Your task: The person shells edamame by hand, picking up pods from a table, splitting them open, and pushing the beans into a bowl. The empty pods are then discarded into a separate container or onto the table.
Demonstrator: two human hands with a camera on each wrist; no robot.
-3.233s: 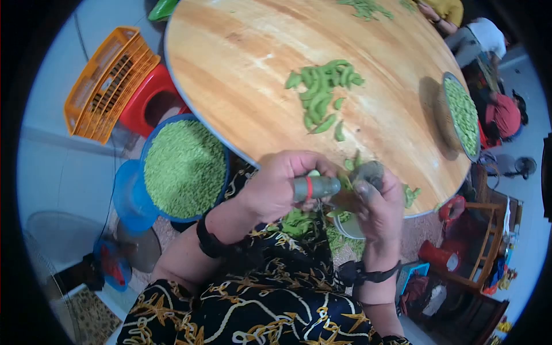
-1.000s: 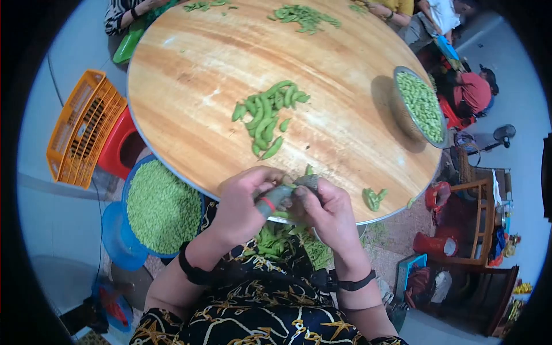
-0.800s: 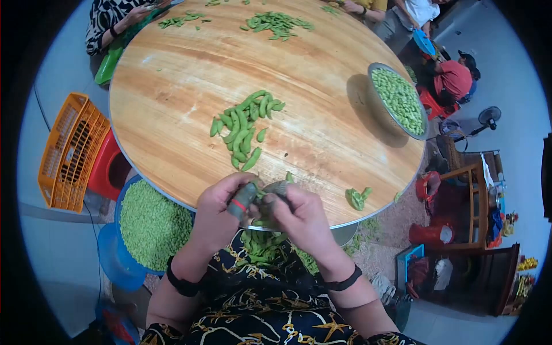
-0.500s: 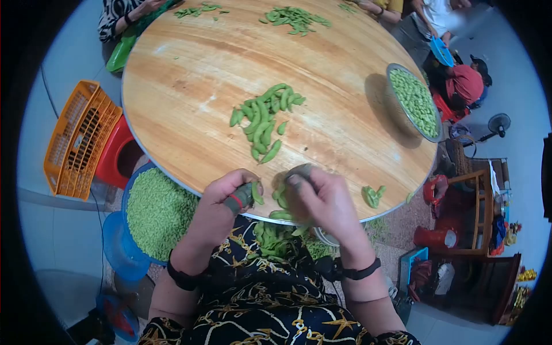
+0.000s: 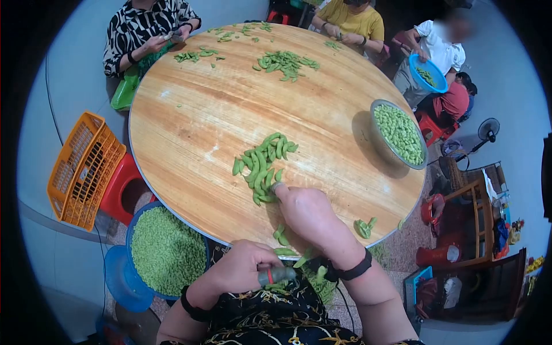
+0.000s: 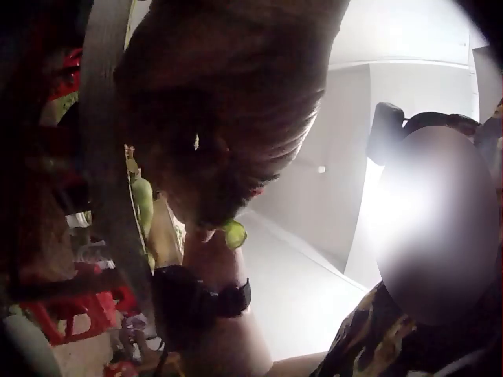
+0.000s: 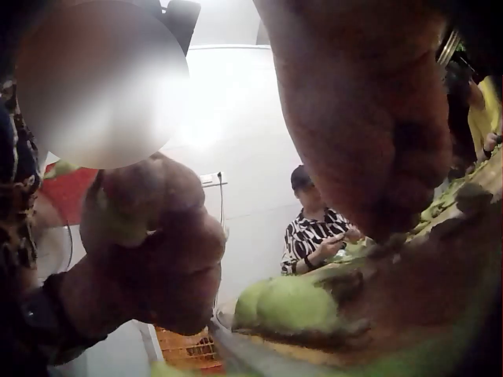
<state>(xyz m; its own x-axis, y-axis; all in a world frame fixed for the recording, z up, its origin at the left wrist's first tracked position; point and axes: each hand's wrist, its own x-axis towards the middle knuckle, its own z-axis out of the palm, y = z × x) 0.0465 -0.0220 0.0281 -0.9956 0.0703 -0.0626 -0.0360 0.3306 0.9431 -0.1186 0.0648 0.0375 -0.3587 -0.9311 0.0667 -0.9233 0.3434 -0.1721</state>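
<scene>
The round wooden table (image 5: pixel 190 132) took up most of the scene. At its far side sat a person in a black-and-white patterned shirt (image 5: pixel 146 26), left, and a person in a yellow top (image 5: pixel 362 26), right. A blue tub (image 5: pixel 208 259) of shelled green beans stood below the near left edge. Farther left, an orange plastic crate (image 5: pixel 86 172) was beside a red stool (image 5: pixel 118 187). Near the right edge of the tabletop stood a metal bowl (image 5: pixel 382 146) filled with shelled beans.

The right hand (image 5: pixel 307 213) reached over the table, knuckles up and fingers bent down, its fingertips at the near end of the central pile of green bean pods (image 5: pixel 261 164); whether it pinched a pod could not be told. The left hand (image 5: pixel 247 267) was at the near edge, its fingers curled, with a red-banded covering (image 5: pixel 276 276) on the thumb; whether it gripped a pod was unclear.

A larger scatter of pods (image 5: pixel 286 63) lay toward the far side, a small clump (image 5: pixel 363 229) near right, and a few loose pods (image 5: pixel 282 237) beneath the right forearm's near side.
</scene>
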